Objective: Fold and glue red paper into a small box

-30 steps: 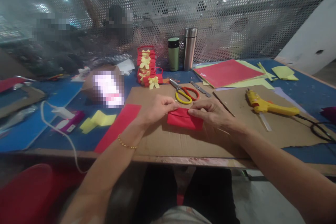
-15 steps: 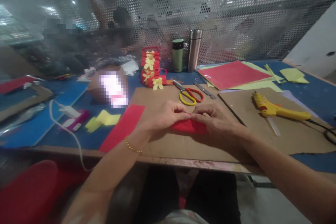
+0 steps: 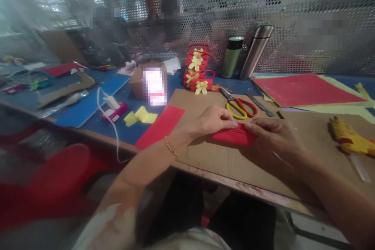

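A small folded piece of red paper (image 3: 234, 136) is held between my two hands, just above the cardboard sheet (image 3: 202, 156). My left hand (image 3: 215, 120) pinches its upper left edge with thumb and fingers. At its right end, my right hand (image 3: 269, 131) grips it, the thumb lying along the top edge. Beyond my fingers lie scissors (image 3: 238, 107) with one yellow and one red handle, and a grey blade (image 3: 260, 105). A flat red paper strip (image 3: 164, 125) rests left of my left hand.
Small red bags with yellow bows (image 3: 199, 72) stand at the back, near a green cup (image 3: 233, 58) and a steel flask (image 3: 256, 52). A yellow glue gun (image 3: 348, 136) lies right. Left are a lit, blurred screen (image 3: 154, 86), yellow paper (image 3: 142, 116) and a purple power strip (image 3: 115, 112).
The view has swung left, so things sit further right in the picture. The hands have parted slightly along the top edge of the red paper, showing more of it between the thumbs.
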`<state>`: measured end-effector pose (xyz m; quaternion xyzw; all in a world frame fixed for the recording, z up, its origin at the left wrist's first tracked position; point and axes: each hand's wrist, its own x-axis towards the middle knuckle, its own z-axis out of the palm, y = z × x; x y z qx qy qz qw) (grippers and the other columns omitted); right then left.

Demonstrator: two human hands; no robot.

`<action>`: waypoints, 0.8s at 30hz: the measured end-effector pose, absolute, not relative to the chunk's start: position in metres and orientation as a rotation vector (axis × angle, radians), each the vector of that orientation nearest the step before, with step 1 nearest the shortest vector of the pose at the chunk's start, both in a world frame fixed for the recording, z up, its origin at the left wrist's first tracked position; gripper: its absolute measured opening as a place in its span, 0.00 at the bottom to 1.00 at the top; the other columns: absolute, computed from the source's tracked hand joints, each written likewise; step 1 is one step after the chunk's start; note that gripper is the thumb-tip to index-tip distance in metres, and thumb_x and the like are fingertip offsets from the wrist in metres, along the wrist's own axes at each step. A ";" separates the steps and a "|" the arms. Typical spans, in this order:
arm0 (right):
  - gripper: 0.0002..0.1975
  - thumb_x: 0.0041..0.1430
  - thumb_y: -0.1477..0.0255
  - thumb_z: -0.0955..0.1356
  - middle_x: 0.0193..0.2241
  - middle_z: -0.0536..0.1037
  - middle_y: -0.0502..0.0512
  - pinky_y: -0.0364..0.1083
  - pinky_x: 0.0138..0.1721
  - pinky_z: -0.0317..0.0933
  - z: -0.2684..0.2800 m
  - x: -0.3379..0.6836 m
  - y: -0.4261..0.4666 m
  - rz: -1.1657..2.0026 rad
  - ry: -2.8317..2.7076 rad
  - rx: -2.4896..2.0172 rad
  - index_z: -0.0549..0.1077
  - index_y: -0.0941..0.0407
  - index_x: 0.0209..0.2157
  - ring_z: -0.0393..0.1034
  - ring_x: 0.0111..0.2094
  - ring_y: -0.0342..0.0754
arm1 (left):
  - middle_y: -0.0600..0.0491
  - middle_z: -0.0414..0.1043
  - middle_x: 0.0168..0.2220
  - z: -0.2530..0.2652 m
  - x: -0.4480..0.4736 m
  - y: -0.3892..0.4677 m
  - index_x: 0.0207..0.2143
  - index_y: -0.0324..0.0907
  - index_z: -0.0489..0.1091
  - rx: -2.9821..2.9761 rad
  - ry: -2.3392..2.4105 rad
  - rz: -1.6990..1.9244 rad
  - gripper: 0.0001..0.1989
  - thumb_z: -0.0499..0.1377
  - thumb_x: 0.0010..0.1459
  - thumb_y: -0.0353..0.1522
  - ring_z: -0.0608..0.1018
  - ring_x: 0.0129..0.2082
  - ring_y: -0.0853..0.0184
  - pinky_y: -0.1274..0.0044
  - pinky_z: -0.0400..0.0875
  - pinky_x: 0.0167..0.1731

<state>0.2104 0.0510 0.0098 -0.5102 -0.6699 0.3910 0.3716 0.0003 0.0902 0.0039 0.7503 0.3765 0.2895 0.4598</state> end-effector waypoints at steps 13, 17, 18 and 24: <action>0.24 0.53 0.46 0.73 0.23 0.77 0.56 0.48 0.24 0.59 0.000 0.213 0.052 1.028 -1.737 -1.218 0.80 0.54 0.25 0.67 0.24 0.49 | 0.57 0.63 0.22 0.011 0.004 0.084 0.21 0.40 0.70 1.875 0.902 0.663 0.13 0.62 0.56 0.36 0.65 0.25 0.71 0.75 0.57 0.27; 0.20 0.61 0.54 0.70 0.22 0.73 0.53 0.46 0.25 0.56 -0.009 0.212 0.052 0.916 -1.804 -1.215 0.77 0.55 0.25 0.65 0.24 0.47 | 0.56 0.65 0.23 0.019 0.006 0.078 0.22 0.39 0.71 1.878 0.908 0.642 0.13 0.61 0.57 0.36 0.66 0.26 0.71 0.75 0.57 0.27; 0.19 0.63 0.56 0.69 0.22 0.73 0.53 0.46 0.26 0.57 -0.009 0.212 0.052 0.872 -1.833 -1.210 0.76 0.55 0.26 0.65 0.25 0.47 | 0.56 0.65 0.23 0.021 0.006 0.076 0.22 0.39 0.71 1.884 0.922 0.628 0.13 0.61 0.56 0.36 0.66 0.26 0.71 0.75 0.56 0.27; 0.16 0.65 0.64 0.65 0.23 0.72 0.50 0.45 0.31 0.55 0.007 0.210 0.049 0.608 -2.024 -1.228 0.72 0.55 0.25 0.64 0.27 0.45 | 0.59 0.57 0.22 0.023 0.006 0.075 0.20 0.41 0.61 1.776 0.884 0.618 0.16 0.57 0.59 0.37 0.60 0.23 0.73 0.76 0.51 0.24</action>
